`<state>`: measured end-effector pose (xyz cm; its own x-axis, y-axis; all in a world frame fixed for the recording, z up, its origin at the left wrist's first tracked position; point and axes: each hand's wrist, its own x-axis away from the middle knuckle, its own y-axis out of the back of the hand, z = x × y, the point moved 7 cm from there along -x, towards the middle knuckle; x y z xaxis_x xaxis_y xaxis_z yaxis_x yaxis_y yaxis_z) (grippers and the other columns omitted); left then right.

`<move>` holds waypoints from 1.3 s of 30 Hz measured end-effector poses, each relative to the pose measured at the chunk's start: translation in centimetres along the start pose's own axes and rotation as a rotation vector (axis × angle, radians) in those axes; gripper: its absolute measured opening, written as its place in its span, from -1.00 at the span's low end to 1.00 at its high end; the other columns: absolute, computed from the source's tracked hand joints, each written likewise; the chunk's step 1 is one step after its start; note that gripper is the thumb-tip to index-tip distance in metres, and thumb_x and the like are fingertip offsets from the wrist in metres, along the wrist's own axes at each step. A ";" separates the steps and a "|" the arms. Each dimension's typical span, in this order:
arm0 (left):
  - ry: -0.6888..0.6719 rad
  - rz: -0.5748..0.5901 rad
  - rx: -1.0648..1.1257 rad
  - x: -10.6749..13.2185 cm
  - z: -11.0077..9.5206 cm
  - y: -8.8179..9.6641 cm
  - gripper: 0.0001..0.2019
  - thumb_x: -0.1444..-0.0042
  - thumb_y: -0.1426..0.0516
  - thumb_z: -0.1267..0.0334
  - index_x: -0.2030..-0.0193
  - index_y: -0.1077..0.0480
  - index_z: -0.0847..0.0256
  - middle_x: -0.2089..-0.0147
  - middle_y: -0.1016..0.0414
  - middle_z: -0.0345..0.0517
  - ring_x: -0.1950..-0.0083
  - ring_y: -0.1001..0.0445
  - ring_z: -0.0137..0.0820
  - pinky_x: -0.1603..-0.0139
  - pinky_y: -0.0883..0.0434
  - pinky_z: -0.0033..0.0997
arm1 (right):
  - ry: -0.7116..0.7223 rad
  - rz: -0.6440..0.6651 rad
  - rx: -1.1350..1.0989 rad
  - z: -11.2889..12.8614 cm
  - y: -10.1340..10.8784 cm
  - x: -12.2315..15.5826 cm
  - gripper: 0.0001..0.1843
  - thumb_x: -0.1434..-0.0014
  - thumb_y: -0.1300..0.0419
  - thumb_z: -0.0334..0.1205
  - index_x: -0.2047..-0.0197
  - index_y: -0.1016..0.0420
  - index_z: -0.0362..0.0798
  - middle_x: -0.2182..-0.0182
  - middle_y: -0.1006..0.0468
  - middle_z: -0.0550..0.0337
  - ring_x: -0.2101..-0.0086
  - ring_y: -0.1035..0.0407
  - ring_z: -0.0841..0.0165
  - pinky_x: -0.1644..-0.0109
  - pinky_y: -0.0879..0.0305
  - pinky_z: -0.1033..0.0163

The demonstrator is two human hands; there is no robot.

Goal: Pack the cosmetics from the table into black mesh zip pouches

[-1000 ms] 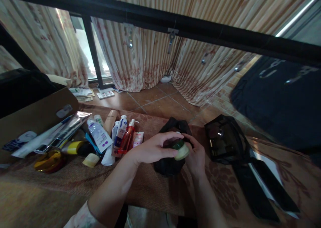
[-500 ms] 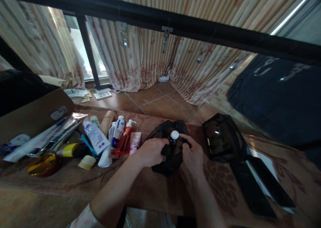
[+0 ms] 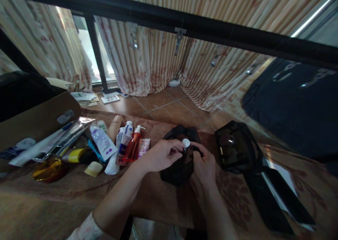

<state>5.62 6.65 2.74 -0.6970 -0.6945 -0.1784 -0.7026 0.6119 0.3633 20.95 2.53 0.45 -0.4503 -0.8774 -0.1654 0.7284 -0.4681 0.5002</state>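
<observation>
A black mesh pouch (image 3: 177, 173) sits on the brown woven mat in front of me. My left hand (image 3: 162, 155) pinches the pouch's near-left rim, its fingertips beside the white cap of a small bottle (image 3: 186, 143) that stands in the pouch opening. On the right rim, my right hand (image 3: 204, 162) grips the mesh with closed fingers. Only the cap and dark neck of the bottle show; the rest is hidden inside the pouch.
A heap of tubes, bottles and a red pump bottle (image 3: 132, 146) lies to the left, next to a cardboard box (image 3: 39, 118). A dark transparent toiletry bag (image 3: 236, 150) stands to the right. Curtains and a black bar cross the background.
A second ago my hands held a green jar with a cream lid above the pouch; that jar is out of sight now, and both hands grip the pouch around the white-capped bottle.
</observation>
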 end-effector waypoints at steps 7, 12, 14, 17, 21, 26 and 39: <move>-0.089 -0.148 0.626 0.7 -2.2 2.3 -0.73 -0.08 -0.24 0.32 0.06 -0.45 0.27 0.13 -0.58 0.00 0.17 -0.56 -0.39 0.09 -0.47 -0.38 | 0.022 0.002 -0.031 0.3 0.0 0.1 -0.64 -0.09 -0.09 -0.08 0.14 -0.58 -0.05 0.26 -0.60 0.08 0.27 -0.43 0.22 0.16 -0.29 0.16; -0.097 -0.277 0.746 0.8 -1.3 3.5 -0.74 -0.03 -0.26 0.31 0.10 -0.48 0.26 0.19 -0.59 -0.05 0.21 -0.55 -0.41 0.13 -0.47 -0.41 | 0.013 0.002 -0.022 -0.2 -0.1 0.1 -0.63 -0.09 -0.12 -0.03 0.13 -0.57 -0.03 0.22 -0.60 0.09 0.21 -0.44 0.20 0.09 -0.28 0.13; -0.054 -0.385 0.678 0.5 0.1 3.9 -0.79 -0.04 -0.24 0.32 0.15 -0.48 0.27 0.24 -0.58 -0.07 0.23 -0.53 -0.41 0.12 -0.47 -0.37 | 0.005 0.004 -0.003 -0.4 -0.1 0.0 -0.63 -0.09 -0.14 -0.01 0.13 -0.58 -0.01 0.21 -0.60 0.09 0.19 -0.44 0.18 0.07 -0.28 0.12; 0.038 -0.597 0.482 0.5 2.3 4.7 -0.85 -0.04 -0.20 0.37 0.21 -0.46 0.29 0.29 -0.54 -0.09 0.25 -0.50 -0.42 0.15 -0.45 -0.37 | -0.004 0.002 0.031 -0.5 0.0 0.0 -0.61 -0.09 -0.15 0.04 0.13 -0.58 -0.01 0.21 -0.60 0.07 0.18 -0.44 0.15 0.07 -0.28 0.10; 0.129 -0.585 0.280 0.6 3.0 4.5 -0.75 -0.08 -0.18 0.25 0.12 -0.44 0.32 0.23 -0.52 -0.03 0.23 -0.48 -0.38 0.14 -0.43 -0.34 | 0.004 0.062 0.045 -0.5 -0.6 -0.2 -0.51 -0.08 -0.16 0.10 0.02 -0.53 0.00 0.11 -0.57 0.04 0.07 -0.42 0.12 -0.02 -0.26 0.05; 0.088 -0.321 0.190 0.5 1.3 2.4 -0.46 -0.01 -0.25 0.08 -0.12 -0.34 0.23 0.03 -0.48 0.00 0.10 -0.46 -0.30 0.07 -0.43 -0.27 | 0.037 0.211 0.105 -0.3 -1.8 -0.7 -0.32 -0.02 -0.19 0.17 -0.16 -0.39 0.02 -0.06 -0.46 -0.01 -0.07 -0.32 0.07 -0.12 -0.20 -0.03; 0.089 -0.243 -0.082 0.3 1.7 2.0 -0.48 0.01 -0.14 0.36 -0.16 -0.32 0.24 0.09 -0.49 -0.06 0.13 -0.44 -0.31 0.06 -0.39 -0.28 | 0.133 0.155 0.268 1.1 -2.1 -1.0 -0.50 -0.07 -0.15 0.14 0.03 -0.54 0.02 0.04 -0.44 -0.04 0.03 -0.36 0.08 -0.02 -0.25 0.00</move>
<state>3.80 8.31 1.90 -0.4918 -0.8499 -0.1894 -0.8310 0.3932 0.3934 19.31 4.50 0.48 -0.2601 -0.9504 -0.1707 0.6132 -0.2992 0.7311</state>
